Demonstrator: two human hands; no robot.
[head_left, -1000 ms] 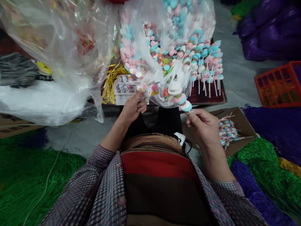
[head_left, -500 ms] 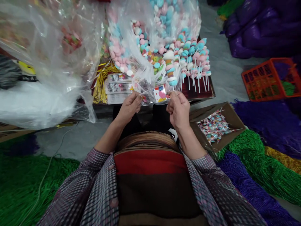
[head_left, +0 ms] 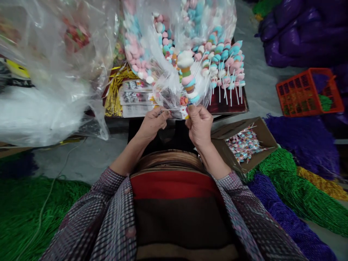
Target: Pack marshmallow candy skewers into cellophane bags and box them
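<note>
Between my hands, at the table's front edge, is a clear plastic bag (head_left: 176, 114) with a colourful dotted print. My left hand (head_left: 158, 121) pinches its left side. A candy skewer (head_left: 187, 77) of white, pink, blue and brown pieces rises above my right hand (head_left: 199, 121), whose closed fingers grip its lower end against the bag. Flat printed bags (head_left: 137, 98) lie on the table just beyond my left hand. Finished-looking candy skewers (head_left: 230, 63) with white sticks lie in a heap at the table's right corner.
Large plastic bags of candy (head_left: 138, 54) cover the back of the table. Gold ties (head_left: 115, 96) lie left of the printed bags. At the right are a cardboard box (head_left: 261, 154) of wrapped skewers, an orange crate (head_left: 295, 92), and green and purple strands (head_left: 307, 195) on the floor.
The skewer and my right hand have moved left, closer to my left hand. My left hand has shifted slightly right, and less of the bag's print shows.
</note>
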